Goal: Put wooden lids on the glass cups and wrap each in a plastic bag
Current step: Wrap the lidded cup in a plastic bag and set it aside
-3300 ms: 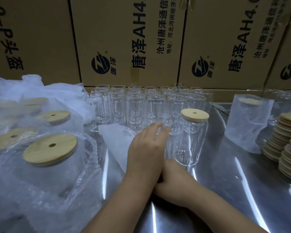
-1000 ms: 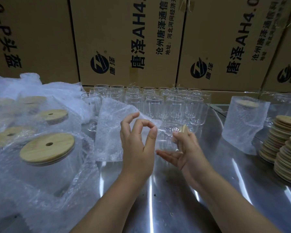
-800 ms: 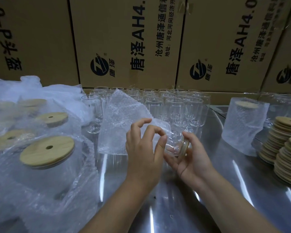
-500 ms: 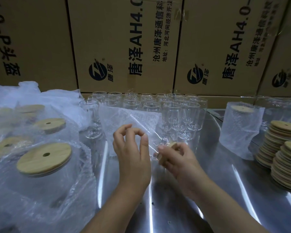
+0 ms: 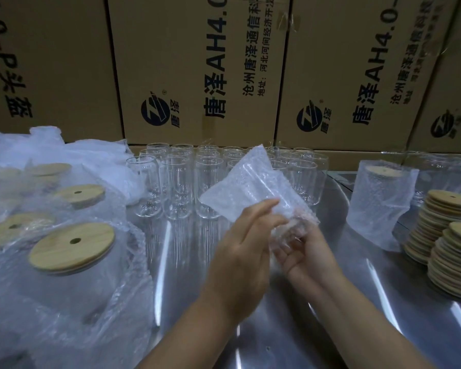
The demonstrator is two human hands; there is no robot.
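Cradling the glass cup point(image 5: 294, 222), likely fragile and slippery, round its body in the curled right hand point(image 5: 308, 255) while pinching the soft bubble bag point(image 5: 253, 185) with the left hand point(image 5: 241, 254)

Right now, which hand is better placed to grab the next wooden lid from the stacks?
Right. The lid stacks sit nearest the right hand; the left hand would have to cross over the bagged cup that both hands hold.

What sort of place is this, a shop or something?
Probably a packing room or small warehouse: printed cardboard cartons behind a metal table, rows of empty glass cups, and stacks of wooden lids.
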